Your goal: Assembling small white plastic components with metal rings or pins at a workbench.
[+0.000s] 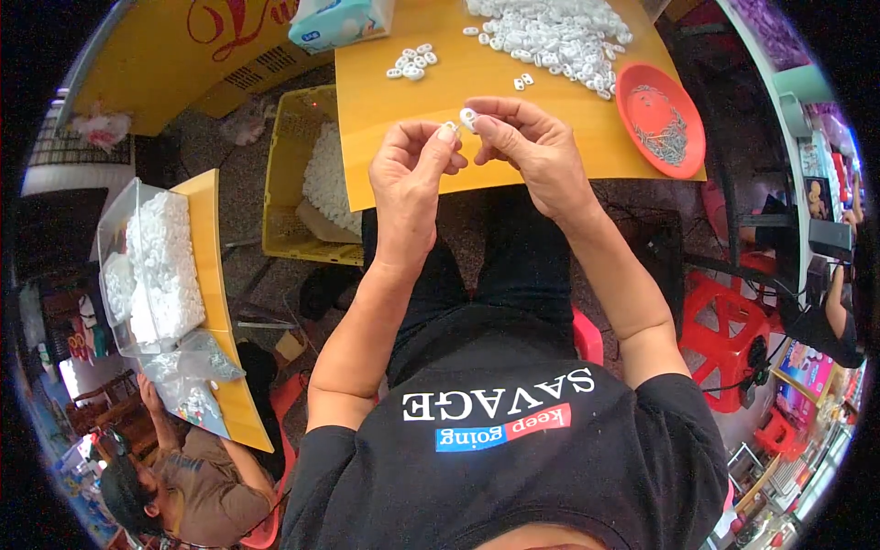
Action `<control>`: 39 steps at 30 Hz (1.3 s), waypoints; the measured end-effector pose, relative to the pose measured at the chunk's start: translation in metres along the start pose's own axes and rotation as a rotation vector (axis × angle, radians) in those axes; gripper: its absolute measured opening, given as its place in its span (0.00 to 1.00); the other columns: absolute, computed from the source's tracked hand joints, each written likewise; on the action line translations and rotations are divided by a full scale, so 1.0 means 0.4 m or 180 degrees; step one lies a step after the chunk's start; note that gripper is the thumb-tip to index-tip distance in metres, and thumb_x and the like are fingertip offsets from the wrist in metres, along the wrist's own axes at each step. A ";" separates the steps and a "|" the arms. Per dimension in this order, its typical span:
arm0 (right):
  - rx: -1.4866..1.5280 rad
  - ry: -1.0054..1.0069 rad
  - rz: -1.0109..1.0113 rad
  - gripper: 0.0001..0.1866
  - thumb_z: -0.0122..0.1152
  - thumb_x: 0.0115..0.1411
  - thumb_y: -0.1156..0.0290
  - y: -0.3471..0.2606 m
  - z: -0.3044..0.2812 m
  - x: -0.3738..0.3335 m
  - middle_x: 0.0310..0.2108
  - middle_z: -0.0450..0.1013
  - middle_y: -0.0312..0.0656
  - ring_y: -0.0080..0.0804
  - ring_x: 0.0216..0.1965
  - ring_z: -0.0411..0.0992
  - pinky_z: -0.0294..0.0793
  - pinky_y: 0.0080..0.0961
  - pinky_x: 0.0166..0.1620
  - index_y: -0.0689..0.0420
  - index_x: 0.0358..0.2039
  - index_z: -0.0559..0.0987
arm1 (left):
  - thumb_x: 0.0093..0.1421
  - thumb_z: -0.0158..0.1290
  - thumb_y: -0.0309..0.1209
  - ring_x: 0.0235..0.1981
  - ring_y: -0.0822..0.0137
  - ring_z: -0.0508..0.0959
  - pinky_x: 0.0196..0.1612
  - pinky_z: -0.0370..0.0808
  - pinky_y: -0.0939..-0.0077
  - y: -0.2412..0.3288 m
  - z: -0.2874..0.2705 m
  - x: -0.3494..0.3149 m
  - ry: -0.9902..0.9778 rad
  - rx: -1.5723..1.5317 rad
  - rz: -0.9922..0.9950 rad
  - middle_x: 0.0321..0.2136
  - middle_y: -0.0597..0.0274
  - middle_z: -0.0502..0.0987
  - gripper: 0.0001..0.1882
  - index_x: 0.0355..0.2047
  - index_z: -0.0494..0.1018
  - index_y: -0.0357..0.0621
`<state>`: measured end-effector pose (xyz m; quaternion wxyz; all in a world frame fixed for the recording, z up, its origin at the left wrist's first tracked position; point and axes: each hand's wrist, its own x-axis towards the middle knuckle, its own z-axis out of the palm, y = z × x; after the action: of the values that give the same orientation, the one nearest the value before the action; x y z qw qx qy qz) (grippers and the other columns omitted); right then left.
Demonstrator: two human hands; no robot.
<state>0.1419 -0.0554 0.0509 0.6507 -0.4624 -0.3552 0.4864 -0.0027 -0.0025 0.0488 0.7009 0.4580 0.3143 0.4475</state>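
Observation:
Over the near part of the yellow tabletop (513,170), my two hands are raised close together, fingertips almost touching. My right hand (541,151) pinches a small white oval plastic piece (468,118) with a hole in it between thumb and index finger. My left hand (412,170) is closed in a pinch too; a tiny pale bit shows at its thumb tip, too small to name. Two loose white pieces (523,82) lie just beyond my right hand. Farther off to the left sits a small group of white pieces (412,62).
A large pile of white pieces (559,41) covers the far tabletop. At the right edge a red plate (631,96) holds thin metal pins (672,137). A tissue pack (339,23) lies far left. Below left stands a yellow crate (284,174); another person (197,477) sits at a side table.

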 end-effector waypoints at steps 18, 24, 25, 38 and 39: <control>-0.0261 -0.0035 -0.0115 0.14 0.58 0.63 0.69 0.004 0.001 0.003 0.37 0.76 0.37 0.19 0.36 0.73 0.75 0.17 0.37 0.64 0.46 0.77 | 0.61 0.55 0.29 0.27 0.76 0.75 0.32 0.72 0.82 0.007 0.008 -0.003 0.0011 0.0110 -0.0113 0.28 0.63 0.75 0.07 0.33 0.70 0.37; -0.0384 -0.0011 -0.0335 0.13 0.57 0.64 0.71 0.007 0.022 0.002 0.37 0.77 0.38 0.19 0.35 0.73 0.75 0.17 0.38 0.66 0.45 0.77 | 0.63 0.53 0.27 0.27 0.74 0.76 0.35 0.74 0.79 -0.003 0.009 -0.003 0.0022 0.0027 -0.0069 0.28 0.61 0.76 0.06 0.36 0.71 0.36; -0.0290 0.0015 -0.0288 0.13 0.57 0.64 0.71 0.006 0.025 0.001 0.37 0.77 0.38 0.19 0.35 0.73 0.75 0.17 0.38 0.66 0.45 0.77 | 0.63 0.53 0.27 0.27 0.74 0.76 0.35 0.74 0.79 -0.006 0.008 -0.003 0.0009 -0.0012 -0.0025 0.29 0.60 0.76 0.06 0.36 0.71 0.36; -0.0030 -0.0014 -0.0154 0.12 0.60 0.62 0.72 0.015 0.022 0.011 0.34 0.76 0.37 0.18 0.30 0.72 0.73 0.15 0.36 0.65 0.44 0.77 | 0.63 0.54 0.29 0.36 0.75 0.76 0.42 0.72 0.80 -0.014 -0.033 -0.008 -0.0266 0.0159 0.0025 0.35 0.62 0.77 0.09 0.40 0.72 0.35; 0.0283 -0.0092 0.0042 0.14 0.60 0.61 0.72 0.013 0.023 0.010 0.34 0.76 0.37 0.19 0.29 0.72 0.74 0.16 0.35 0.64 0.46 0.75 | 0.63 0.54 0.29 0.36 0.75 0.76 0.42 0.72 0.80 -0.019 -0.036 -0.011 -0.0271 0.0161 0.0030 0.35 0.62 0.77 0.09 0.40 0.72 0.35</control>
<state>0.1330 -0.0488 0.0490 0.6622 -0.4283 -0.3396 0.5126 -0.0142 -0.0025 0.0364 0.6997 0.4957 0.2933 0.4228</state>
